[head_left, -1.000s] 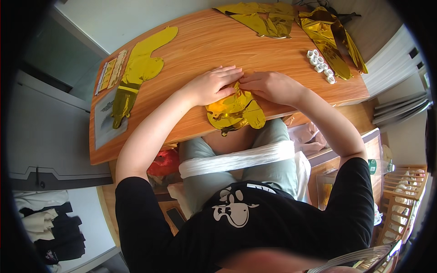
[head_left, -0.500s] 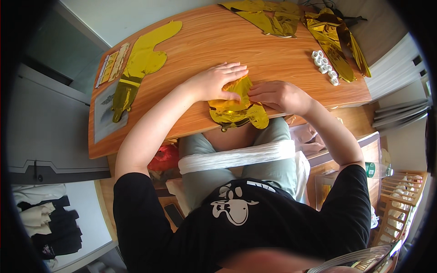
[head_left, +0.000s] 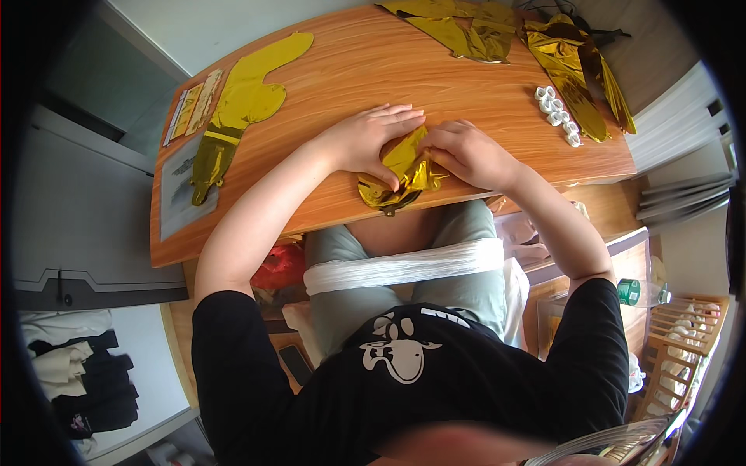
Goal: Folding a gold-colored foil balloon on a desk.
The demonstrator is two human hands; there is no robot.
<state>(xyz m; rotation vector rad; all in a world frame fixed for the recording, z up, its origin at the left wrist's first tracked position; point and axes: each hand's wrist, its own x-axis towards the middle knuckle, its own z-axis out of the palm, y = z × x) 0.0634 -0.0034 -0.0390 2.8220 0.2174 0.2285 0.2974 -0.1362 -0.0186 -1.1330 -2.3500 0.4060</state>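
Note:
A crumpled gold foil balloon [head_left: 404, 159], partly folded, lies on the wooden table [head_left: 342, 70] near its front edge. Across its left side rests my left hand [head_left: 365, 140], fingers stretched out and thumb pressed on the foil. My right hand [head_left: 470, 155] pinches the balloon's right side between bent fingers, which cover part of it. Flat on the table to the left lies another gold foil balloon [head_left: 245, 89], away from both hands.
More gold foil [head_left: 466, 31] lies at the back, with a crumpled gold piece [head_left: 567, 70] at the back right. Several small white rolls [head_left: 556, 116] sit near the right end. Flat packets [head_left: 190, 109] and a clear sheet [head_left: 179, 190] lie at the left.
My right hand has moved slightly up and left, bringing the foil's right lobe inward over the rest. The left thumb has shifted down a little on the foil.

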